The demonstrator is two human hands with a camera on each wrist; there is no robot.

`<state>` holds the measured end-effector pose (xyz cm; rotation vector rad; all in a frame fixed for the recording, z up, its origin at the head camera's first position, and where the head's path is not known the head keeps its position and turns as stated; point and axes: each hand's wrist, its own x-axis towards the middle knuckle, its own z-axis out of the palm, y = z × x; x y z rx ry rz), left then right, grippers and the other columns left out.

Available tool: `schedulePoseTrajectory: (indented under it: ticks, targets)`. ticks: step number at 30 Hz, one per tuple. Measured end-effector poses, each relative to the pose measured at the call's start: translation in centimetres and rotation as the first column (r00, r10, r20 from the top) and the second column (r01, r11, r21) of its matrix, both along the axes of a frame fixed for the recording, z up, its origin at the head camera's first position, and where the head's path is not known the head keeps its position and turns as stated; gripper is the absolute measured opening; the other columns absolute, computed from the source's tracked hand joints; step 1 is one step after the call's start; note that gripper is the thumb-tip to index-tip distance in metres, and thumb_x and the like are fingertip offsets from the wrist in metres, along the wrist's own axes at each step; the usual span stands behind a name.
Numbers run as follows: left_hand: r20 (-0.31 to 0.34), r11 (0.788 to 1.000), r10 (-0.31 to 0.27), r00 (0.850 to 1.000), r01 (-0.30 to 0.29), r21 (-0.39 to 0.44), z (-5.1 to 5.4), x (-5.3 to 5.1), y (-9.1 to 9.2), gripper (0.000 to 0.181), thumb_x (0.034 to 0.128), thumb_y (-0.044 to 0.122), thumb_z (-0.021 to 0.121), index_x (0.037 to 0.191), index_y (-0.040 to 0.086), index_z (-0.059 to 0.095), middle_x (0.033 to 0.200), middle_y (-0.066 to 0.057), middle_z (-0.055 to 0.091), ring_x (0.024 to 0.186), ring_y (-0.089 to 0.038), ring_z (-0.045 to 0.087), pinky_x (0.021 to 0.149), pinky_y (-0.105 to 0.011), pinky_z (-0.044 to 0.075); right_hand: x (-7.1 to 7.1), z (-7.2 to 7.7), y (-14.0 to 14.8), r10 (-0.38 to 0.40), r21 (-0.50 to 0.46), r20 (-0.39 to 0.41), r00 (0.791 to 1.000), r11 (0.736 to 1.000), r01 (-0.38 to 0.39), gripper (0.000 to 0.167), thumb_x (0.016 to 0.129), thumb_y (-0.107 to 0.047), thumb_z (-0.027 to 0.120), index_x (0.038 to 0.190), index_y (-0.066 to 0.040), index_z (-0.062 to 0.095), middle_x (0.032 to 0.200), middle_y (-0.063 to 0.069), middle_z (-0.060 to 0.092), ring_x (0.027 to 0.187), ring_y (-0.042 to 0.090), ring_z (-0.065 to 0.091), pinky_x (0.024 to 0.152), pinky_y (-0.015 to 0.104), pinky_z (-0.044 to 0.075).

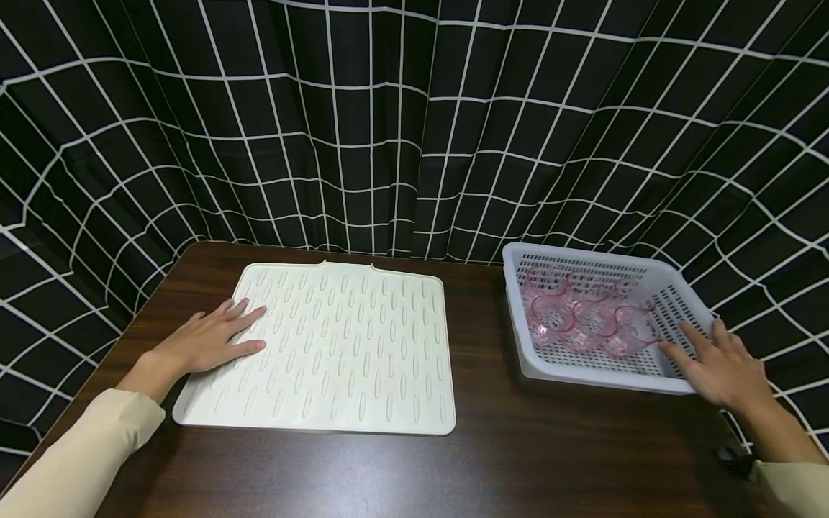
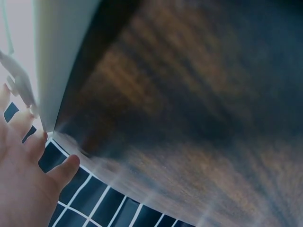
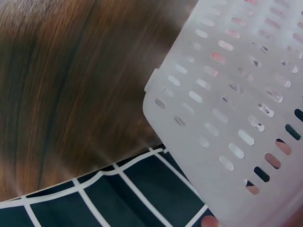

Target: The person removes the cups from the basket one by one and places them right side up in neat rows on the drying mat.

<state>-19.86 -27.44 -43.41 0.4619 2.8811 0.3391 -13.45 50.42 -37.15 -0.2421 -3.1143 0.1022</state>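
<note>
My left hand (image 1: 210,337) rests flat with spread fingers on the left edge of a white drainer board (image 1: 350,345), which has rows of raised oval ribs. In the left wrist view the palm and fingers (image 2: 35,144) show beside the board's pale edge. At the right, my right hand (image 1: 728,367) lies over the right rim of a white slotted plastic basket (image 1: 537,360). Its fingers look extended and straddle the rim. Several pink see-through cup-like pieces with round rims (image 1: 592,316) sit inside the basket. The right wrist view shows the basket's slotted wall (image 3: 199,118) and one fingertip (image 3: 209,221).
The dark brown wooden table (image 1: 479,446) carries both the board and the basket. A black curtain with a white grid (image 1: 363,144) hangs around the table's back and sides. Near the right sleeve lies a small black object (image 1: 735,460), partly hidden.
</note>
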Motion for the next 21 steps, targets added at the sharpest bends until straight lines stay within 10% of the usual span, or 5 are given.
schedulePoseTrajectory:
  ticks: [21]
  targets:
    - [0.002,1.000,-0.017,1.000,0.017,-0.011,0.2,-0.1,0.0,0.083,0.0940,0.069,0.045,0.156,0.015,0.034,0.159,-0.028,0.023,0.146,-0.051,0.016,0.108,-0.076,0.011,-0.3,0.2,-4.3,0.008,-0.024,-0.005,1.000,1.000,-0.008,0.081,0.102,-0.058,0.030,0.153,0.004,0.021,0.150,0.047,0.001,0.131,0.069,0.012,0.090,0.081,0.021]
